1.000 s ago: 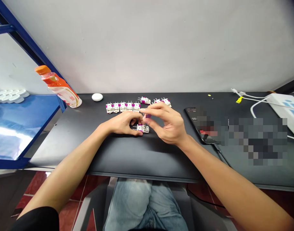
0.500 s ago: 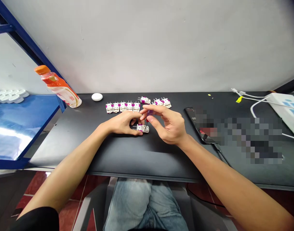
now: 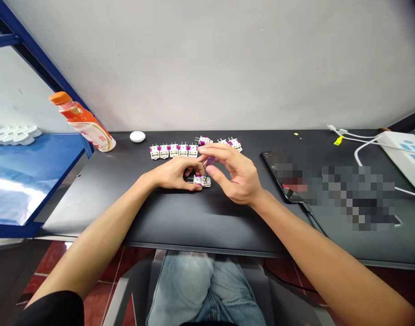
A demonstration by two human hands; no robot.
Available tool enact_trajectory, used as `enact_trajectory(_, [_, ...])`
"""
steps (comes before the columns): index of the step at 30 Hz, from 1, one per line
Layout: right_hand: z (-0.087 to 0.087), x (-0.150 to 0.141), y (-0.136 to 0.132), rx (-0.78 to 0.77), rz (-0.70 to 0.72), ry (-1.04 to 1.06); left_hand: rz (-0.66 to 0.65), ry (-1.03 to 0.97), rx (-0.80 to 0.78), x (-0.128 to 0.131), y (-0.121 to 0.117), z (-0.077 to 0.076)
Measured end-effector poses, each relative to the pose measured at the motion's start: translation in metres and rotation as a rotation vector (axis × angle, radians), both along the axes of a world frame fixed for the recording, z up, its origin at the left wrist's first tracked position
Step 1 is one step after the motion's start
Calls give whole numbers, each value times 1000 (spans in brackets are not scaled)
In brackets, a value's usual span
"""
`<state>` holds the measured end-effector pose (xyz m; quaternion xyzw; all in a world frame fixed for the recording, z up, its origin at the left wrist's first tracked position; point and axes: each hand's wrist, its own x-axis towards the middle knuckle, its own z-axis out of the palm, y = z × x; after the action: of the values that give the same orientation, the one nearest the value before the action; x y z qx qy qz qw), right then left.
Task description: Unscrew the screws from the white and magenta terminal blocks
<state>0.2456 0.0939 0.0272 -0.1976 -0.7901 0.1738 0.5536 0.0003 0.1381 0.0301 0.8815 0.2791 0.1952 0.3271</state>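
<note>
My left hand (image 3: 175, 174) rests on the black table (image 3: 200, 213) with its fingers closed on a small white and magenta plug part (image 3: 200, 181), pinning it down. My right hand (image 3: 233, 174) pinches the purple handle of a small screwdriver (image 3: 209, 161) between thumb and fingers, its thin shaft angled down onto that part. Behind my hands, a row of like white and magenta parts (image 3: 173, 150) lies side by side, and a few more (image 3: 228, 143) sit loosely to its right.
An orange drink bottle (image 3: 83, 122) stands at the table's back left beside a small white oval object (image 3: 137, 136). A phone (image 3: 282, 174) lies right of my right hand. White cables and a power strip (image 3: 398, 149) occupy the far right. A blue shelf (image 3: 20, 172) stands left.
My right hand's fingers shifted slightly around the screwdriver handle, as in a twist. My left hand and the pinned part stayed in place.
</note>
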Motion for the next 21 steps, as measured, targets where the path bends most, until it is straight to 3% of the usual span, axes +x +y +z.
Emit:
enact_trajectory(4, [2, 0, 3, 123, -45, 21, 26, 33, 4, 0, 0, -1])
enact_trajectory(10, [-1, -2, -2, -67, 38, 34, -14, -21, -6, 0, 0, -1])
enact_trajectory(16, [5, 0, 1, 171, -106, 29, 20, 49, -10, -1, 0, 0])
enact_trajectory(21, [4, -1, -1, 84, -78, 14, 5, 18, 6, -1, 1, -2])
